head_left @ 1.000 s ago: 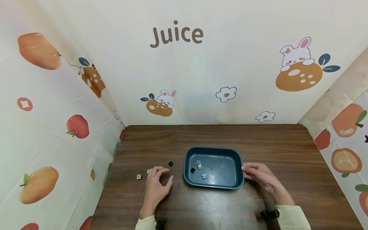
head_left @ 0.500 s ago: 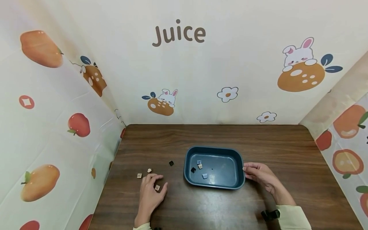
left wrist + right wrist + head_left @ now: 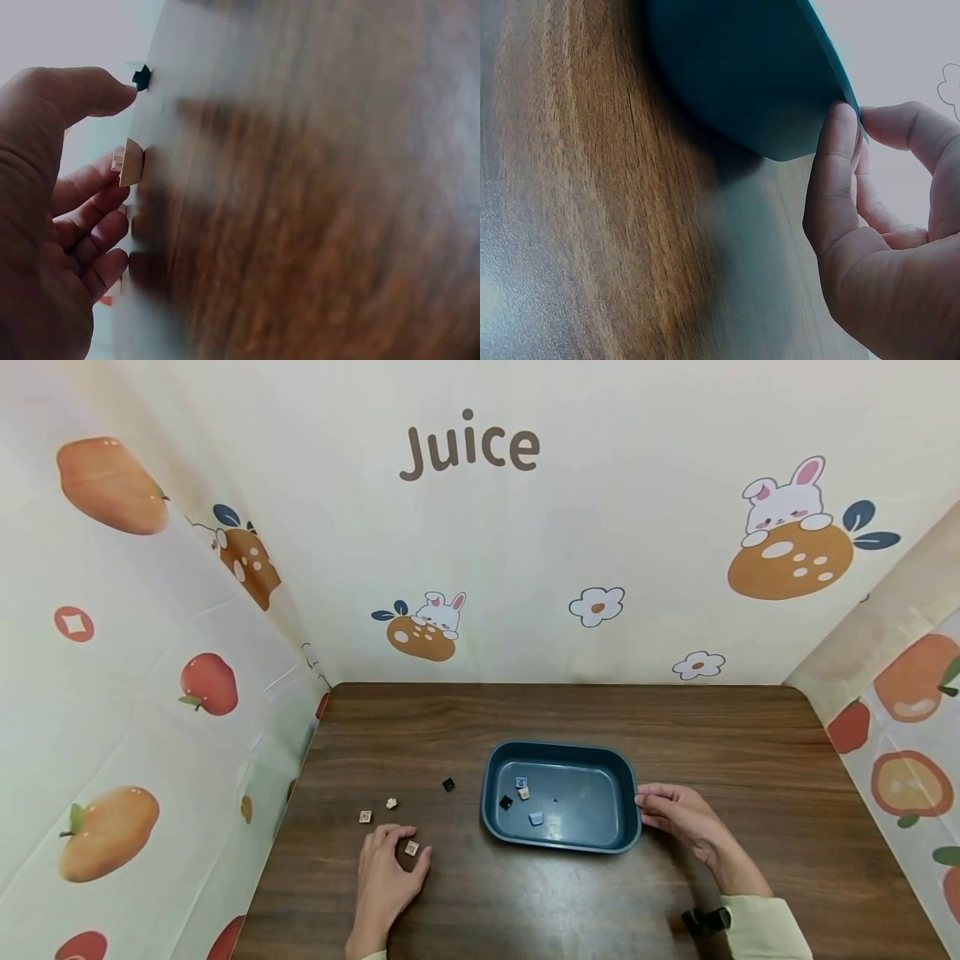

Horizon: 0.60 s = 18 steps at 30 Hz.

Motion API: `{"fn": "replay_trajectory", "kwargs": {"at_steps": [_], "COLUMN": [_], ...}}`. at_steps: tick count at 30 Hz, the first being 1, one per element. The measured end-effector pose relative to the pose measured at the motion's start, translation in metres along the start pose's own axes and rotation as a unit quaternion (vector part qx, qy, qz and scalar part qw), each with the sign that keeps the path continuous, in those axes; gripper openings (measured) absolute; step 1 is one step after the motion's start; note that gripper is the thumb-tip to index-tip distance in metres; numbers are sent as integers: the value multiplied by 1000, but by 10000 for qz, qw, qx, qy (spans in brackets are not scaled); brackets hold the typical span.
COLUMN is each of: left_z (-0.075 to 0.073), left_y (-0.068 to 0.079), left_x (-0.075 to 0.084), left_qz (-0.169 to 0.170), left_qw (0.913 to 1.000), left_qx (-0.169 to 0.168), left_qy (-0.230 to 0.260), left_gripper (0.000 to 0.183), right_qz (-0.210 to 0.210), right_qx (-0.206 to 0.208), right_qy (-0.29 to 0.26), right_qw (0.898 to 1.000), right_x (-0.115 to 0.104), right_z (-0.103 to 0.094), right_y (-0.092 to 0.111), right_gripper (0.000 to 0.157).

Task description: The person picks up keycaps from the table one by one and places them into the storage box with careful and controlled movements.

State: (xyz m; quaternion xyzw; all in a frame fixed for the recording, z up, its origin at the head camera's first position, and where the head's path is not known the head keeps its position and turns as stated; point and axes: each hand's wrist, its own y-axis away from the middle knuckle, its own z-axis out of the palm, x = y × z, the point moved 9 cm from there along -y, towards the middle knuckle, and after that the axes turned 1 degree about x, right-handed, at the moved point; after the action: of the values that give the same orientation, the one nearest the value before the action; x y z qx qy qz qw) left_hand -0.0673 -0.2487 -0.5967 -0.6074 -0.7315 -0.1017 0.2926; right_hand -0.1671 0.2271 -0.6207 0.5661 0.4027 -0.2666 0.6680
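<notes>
My left hand (image 3: 386, 868) is at the table's left, thumb and forefinger spread either side of a beige keycap (image 3: 412, 848). In the left wrist view that keycap (image 3: 131, 162) stands off the thumb, its edge overlapping a fingertip. Behind the hand lie another beige keycap (image 3: 365, 817), a small cream piece (image 3: 392, 803) and a black keycap (image 3: 448, 785). My right hand (image 3: 686, 818) pinches the right rim of a dark blue tray (image 3: 562, 843) between thumb and fingers. Inside the tray, toward its left, are a blue keycap (image 3: 521, 782), a cream one (image 3: 524, 793), a black one (image 3: 506, 802) and a light blue one (image 3: 536, 818).
The brown wooden table (image 3: 720, 727) meets a printed backdrop (image 3: 525, 543) along its far edge. Fruit-patterned cloth (image 3: 150, 693) hangs along the left side, and more stands at the right. A black strap (image 3: 705, 922) sits at the right wrist.
My left hand has moved left and toward me, from beside the black keycap to around the near beige keycap, uncovering the cream piece. The right hand keeps its hold on the tray.
</notes>
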Motion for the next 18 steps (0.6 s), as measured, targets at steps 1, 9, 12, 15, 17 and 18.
{"fn": "replay_trajectory", "kwargs": {"at_steps": [1,9,12,15,17,18], "left_z": [0,-5,-6,-6,-6,-6], "left_y": [0,3,4,5,5,5], "left_x": [-1,-10,-11,-10,-10,-10], "left_qz": [3,-68,-61,-14,-5,-12], "left_qw": [10000,9997,9994,9992,9990,9989], "left_qx": [32,251,332,398,446,455], "left_qy": [8,39,33,47,81,84], "left_gripper": [33,30,28,26,26,26], "right_qz": [22,61,19,-7,17,24], "right_qx": [14,41,53,49,109,111], "right_qy": [-18,-48,-63,52,132,187], "right_qw": [10000,10000,10000,10000,9999,9998], "right_x": [0,3,3,3,3,3], "right_z": [0,0,-1,-1,-2,-2], "right_y": [0,-1,-2,-1,-2,-2], "right_gripper": [23,21,21,25,29,31]}}
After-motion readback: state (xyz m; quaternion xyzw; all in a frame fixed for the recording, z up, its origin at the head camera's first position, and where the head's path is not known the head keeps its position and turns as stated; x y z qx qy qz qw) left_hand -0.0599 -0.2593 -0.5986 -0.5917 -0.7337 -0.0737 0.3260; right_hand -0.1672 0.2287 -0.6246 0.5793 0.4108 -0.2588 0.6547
